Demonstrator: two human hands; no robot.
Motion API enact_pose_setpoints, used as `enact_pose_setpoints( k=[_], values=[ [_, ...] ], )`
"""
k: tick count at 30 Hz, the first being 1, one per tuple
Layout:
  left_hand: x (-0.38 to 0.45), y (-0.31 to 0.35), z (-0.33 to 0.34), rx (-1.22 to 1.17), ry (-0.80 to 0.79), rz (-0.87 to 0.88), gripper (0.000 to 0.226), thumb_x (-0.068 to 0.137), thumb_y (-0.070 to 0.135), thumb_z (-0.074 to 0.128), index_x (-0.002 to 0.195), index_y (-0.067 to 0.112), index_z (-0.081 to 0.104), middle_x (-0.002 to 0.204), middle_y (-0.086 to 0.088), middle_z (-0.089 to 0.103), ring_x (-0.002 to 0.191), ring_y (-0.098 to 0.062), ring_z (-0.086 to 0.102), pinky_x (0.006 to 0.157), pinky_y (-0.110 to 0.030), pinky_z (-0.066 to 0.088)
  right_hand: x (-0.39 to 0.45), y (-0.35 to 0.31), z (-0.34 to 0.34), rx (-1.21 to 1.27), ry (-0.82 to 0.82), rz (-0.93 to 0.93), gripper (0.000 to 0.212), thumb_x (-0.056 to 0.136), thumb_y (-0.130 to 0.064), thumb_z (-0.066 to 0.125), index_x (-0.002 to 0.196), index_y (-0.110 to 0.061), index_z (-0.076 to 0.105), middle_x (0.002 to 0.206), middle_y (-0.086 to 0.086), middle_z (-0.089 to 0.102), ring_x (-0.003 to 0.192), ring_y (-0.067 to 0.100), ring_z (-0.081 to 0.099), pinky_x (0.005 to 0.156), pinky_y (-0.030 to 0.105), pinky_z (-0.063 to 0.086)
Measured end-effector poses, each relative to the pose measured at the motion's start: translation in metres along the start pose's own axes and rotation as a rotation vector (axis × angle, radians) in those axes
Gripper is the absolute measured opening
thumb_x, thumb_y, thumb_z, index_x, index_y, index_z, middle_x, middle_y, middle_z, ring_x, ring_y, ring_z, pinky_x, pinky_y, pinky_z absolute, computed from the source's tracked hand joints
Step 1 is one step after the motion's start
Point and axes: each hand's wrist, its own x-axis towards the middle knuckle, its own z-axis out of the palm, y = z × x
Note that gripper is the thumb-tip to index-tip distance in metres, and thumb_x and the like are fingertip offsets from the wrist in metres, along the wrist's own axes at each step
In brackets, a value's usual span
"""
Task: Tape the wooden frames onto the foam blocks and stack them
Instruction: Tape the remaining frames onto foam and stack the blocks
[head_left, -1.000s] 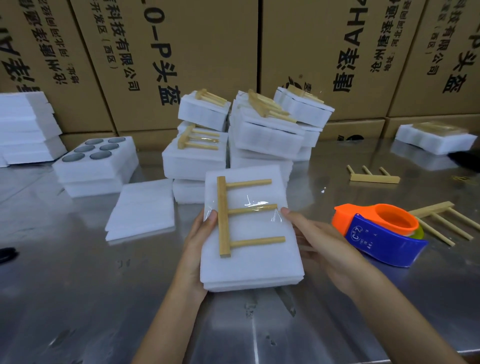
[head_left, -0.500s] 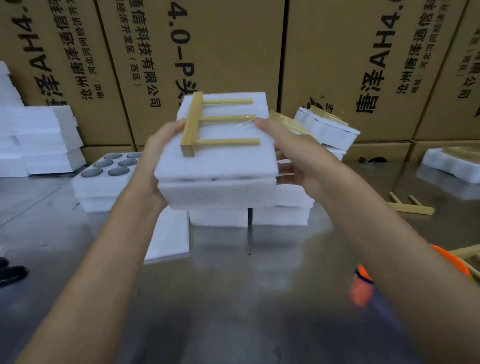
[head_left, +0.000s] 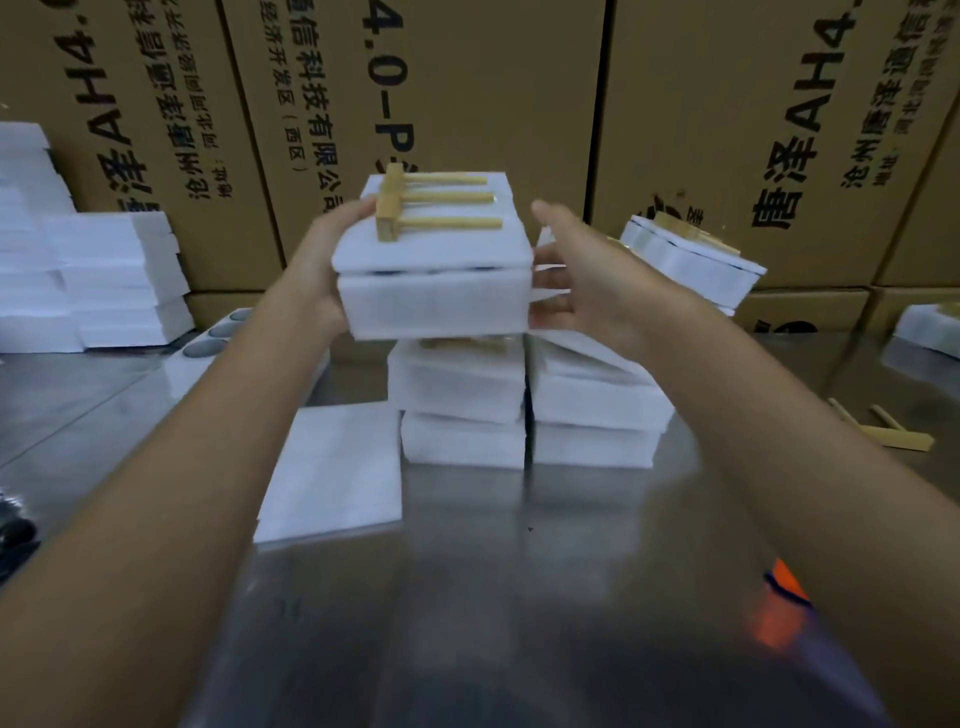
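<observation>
Now left hand (head_left: 322, 270) grips white foam block (head_left: 436, 301).

A wall of tall cardboard boxes (head_left: 483, 104), printed with black Chinese characters and "AH4", fills the background. Lower boxes (head_left: 800, 312) are seen at their foot on the right. A metal table (head_left: 493, 597) spreads across the foreground, its brushed surface dimly reflecting the soft, even light. No window is shown.
</observation>
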Motion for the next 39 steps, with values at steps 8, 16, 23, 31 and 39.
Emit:
enact_pose_setpoints(
  k=[8, 16, 23, 31, 39],
  values=[
    [0.06, -0.033, -0.019, 0.176, 0.022, -0.275, 0.05, 0.098, 0.034, 0.051, 0.063, 0.012, 0.078, 0.069, -0.005, 0.072, 0.057, -0.018, 0.071, 0.05, -0.026, 0.057, 0.004, 0.036, -0.02, -0.725, 0.312, -0.298, 0.038, 0.088, -0.039, 0.065, 0.12, -0.018, 0.063, 0.116, 0.0, 0.063, 0.108, 0.021, 0.061, 0.088, 0.035, 0.051],
    [0.071, -0.039, -0.041, 0.263, -0.083, -0.346, 0.032, 0.082, 0.048, 0.064, 0.072, 0.022, 0.081, 0.08, 0.001, 0.075, 0.069, -0.016, 0.073, 0.06, -0.027, 0.059, 0.024, 0.075, -0.072, -1.128, 0.381, -0.218, 0.1, 0.072, -0.064, 0.075, 0.151, -0.042, 0.018, 0.154, 0.004, 0.029, 0.14, 0.037, 0.023, 0.106, 0.056, 0.031],
    [0.07, -0.059, -0.04, 0.139, -0.075, -0.312, 0.042, 0.09, 0.058, 0.051, 0.09, 0.027, 0.078, 0.095, -0.002, 0.072, 0.081, -0.02, 0.072, 0.071, -0.029, 0.058, 0.018, 0.075, -0.114, -0.979, 0.194, -0.338, 0.092, 0.079, -0.046, 0.079, 0.153, -0.04, 0.025, 0.157, -0.005, 0.033, 0.145, 0.024, 0.026, 0.117, 0.046, 0.027],
    [0.044, -0.07, -0.035, 0.033, 0.19, -0.073, 0.049, 0.089, 0.048, 0.054, 0.123, 0.016, 0.069, 0.123, -0.007, 0.07, 0.114, -0.026, 0.065, 0.087, -0.035, 0.051, 0.011, 0.086, -0.104, -1.111, 0.31, -0.278, 0.075, 0.092, -0.041, 0.066, 0.154, -0.037, 0.024, 0.166, -0.002, 0.006, 0.153, 0.021, 0.001, 0.117, 0.055, 0.014],
    [0.031, -0.069, -0.01, 0.266, 0.274, -0.146, 0.049, 0.097, 0.065, 0.037, 0.107, 0.028, 0.067, 0.105, -0.002, 0.072, 0.098, -0.018, 0.067, 0.084, -0.034, 0.054, -0.032, 0.101, -0.04, -1.06, 0.39, -0.634, 0.051, 0.091, -0.02, 0.059, 0.14, -0.022, 0.047, 0.164, 0.002, 0.019, 0.152, 0.017, 0.009, 0.119, 0.044, 0.009]
  ],
)
